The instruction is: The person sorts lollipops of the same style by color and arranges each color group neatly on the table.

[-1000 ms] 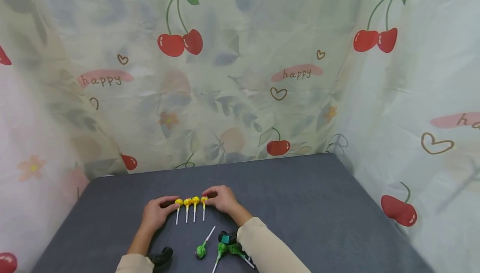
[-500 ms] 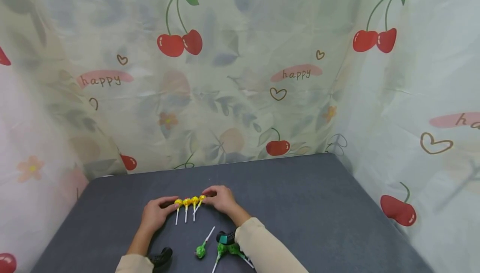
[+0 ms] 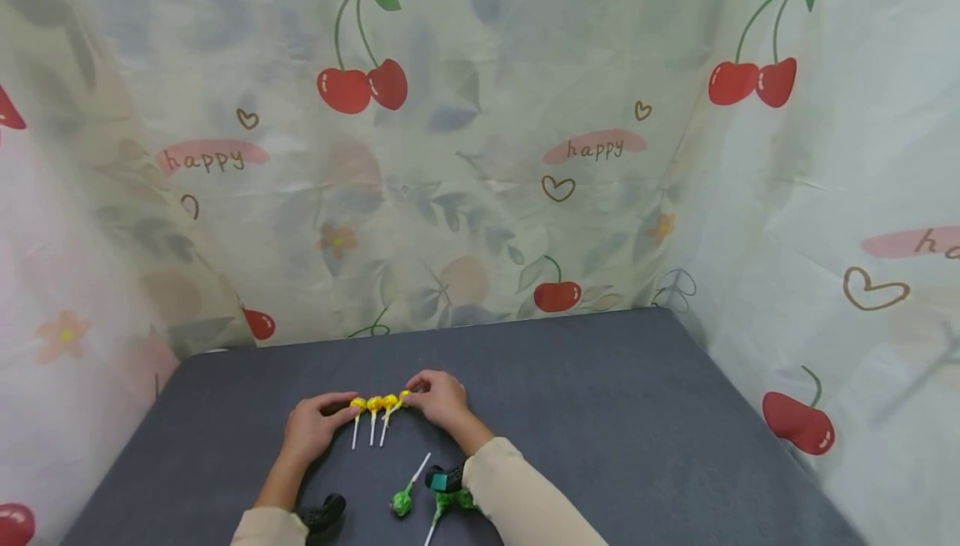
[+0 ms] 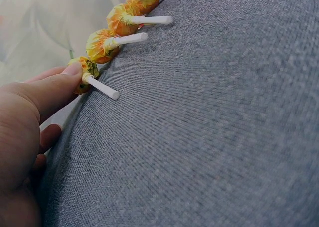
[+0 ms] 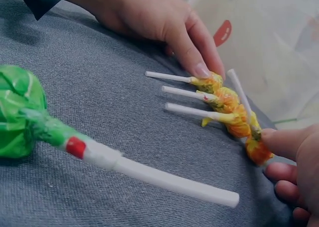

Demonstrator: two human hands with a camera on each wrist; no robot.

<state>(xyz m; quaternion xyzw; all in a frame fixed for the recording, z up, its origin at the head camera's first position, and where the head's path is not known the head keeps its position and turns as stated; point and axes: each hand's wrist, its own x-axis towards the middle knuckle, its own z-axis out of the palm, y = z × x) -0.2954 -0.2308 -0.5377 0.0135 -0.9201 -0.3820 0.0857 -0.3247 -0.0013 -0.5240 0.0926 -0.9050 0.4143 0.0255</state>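
Observation:
Several yellow-wrapped lollipops stand side by side in a row on the dark grey table. My left hand pinches the head of the leftmost yellow lollipop between thumb and index finger. At the other end, my right hand pinches the rightmost yellow lollipop by its head; its white stick tilts across its neighbour in the right wrist view. Between the hands sit two more, a second yellow lollipop and a third yellow lollipop, their heads close together and sticks pointing toward me.
Nearer to me lies a green lollipop, its stick pointing away. Beside it another green lollipop and more green wrapper are partly covered by the right sleeve. A patterned curtain hangs behind the grey table.
The rightmost yellow lollipop has moved left against the row, and its stick has swung from straight to slanted. The third lollipop's stick has tilted left. My left hand has stayed put.

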